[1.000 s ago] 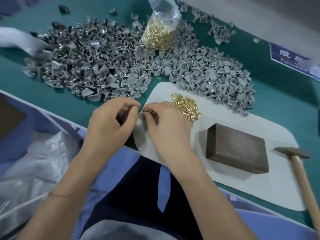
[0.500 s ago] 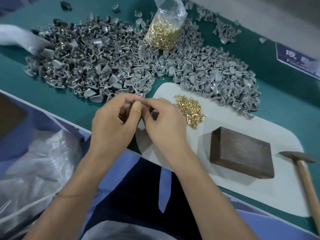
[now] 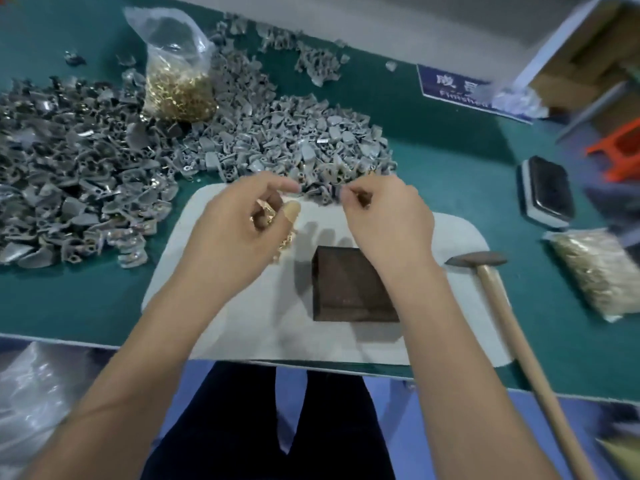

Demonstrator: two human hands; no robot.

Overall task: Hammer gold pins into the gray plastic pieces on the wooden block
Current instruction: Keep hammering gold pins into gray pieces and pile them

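My left hand (image 3: 239,233) hovers over the white mat (image 3: 450,306) with its fingers curled round something small that glints gold, apparently gold pins. It hides most of the loose gold pin pile (image 3: 288,241). My right hand (image 3: 391,220) is at the near edge of the gray plastic pieces (image 3: 294,143), thumb and forefinger pinching at a gray piece there; blur hides the detail. Below and between my hands, the dark wooden block (image 3: 349,289) lies bare on the mat. The hammer (image 3: 476,259) lies to the right, handle toward me.
A second heap of gray pieces (image 3: 69,168) fills the left of the green table. A clear bag of gold pins (image 3: 176,88) stands at the back, another bag (image 3: 595,271) lies at the right. A black pad (image 3: 547,192) and boxes sit far right.
My hands have separated: the right one moved to the edge of the gray pile, the left stayed over the gold pins. The view swung right, so the block now lies between my arms.
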